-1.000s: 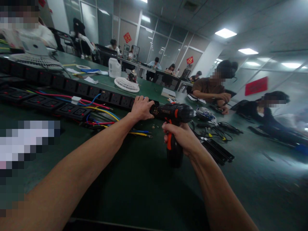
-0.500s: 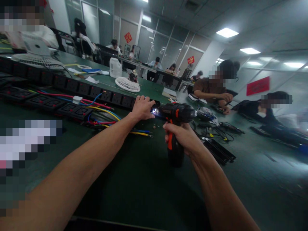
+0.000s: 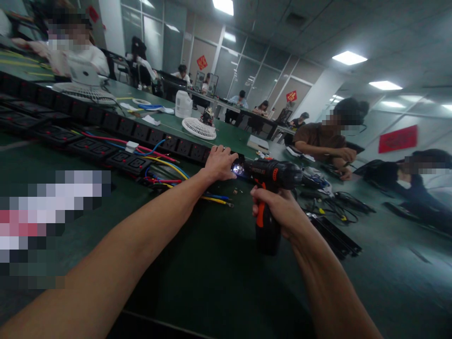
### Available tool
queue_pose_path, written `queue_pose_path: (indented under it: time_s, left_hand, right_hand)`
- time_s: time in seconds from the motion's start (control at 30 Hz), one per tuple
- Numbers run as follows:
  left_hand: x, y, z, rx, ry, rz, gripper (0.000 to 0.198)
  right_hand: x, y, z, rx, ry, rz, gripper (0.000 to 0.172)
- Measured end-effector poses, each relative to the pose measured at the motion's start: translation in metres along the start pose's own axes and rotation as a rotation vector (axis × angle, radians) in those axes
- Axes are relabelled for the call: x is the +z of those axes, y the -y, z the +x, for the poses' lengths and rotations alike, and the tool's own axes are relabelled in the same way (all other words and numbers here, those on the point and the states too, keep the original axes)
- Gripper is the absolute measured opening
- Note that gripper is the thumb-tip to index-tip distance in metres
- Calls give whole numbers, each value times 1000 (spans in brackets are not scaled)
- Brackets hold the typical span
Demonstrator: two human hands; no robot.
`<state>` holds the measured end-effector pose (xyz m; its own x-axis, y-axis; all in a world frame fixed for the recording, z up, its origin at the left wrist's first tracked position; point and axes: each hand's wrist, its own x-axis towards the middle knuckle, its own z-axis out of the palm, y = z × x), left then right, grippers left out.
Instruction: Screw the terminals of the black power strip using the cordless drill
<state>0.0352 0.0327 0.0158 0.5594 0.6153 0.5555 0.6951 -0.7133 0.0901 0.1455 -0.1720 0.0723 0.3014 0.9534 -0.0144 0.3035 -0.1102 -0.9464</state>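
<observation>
My right hand is wrapped round the grip of a black and orange cordless drill. The drill's front end points left, at the end of a long black power strip, where a small light shines on metal parts. Over that same end lies my left hand, its fingers closed round the strip; the fingertips are partly hidden. Red, blue and yellow wires run beside the strip, some with bare ring ends. In front of it sits a second row of black sockets.
White fan parts and a white jug stand behind the strip. On the right lie black cables and black metal channels. A co-worker sits across the green table; several other people are farther back.
The whole view has shifted, so things sit farther right and slightly lower in the picture. Both hands keep their holds, and the drill stays at the strip's end.
</observation>
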Motion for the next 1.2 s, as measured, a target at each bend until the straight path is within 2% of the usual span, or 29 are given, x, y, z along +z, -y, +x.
queue_pose_path:
  time_s: [1.2]
  left_hand:
    - [-1, 0, 0, -1, -2, 3, 66]
  right_hand:
    - [1, 7, -3, 16, 14, -45, 15]
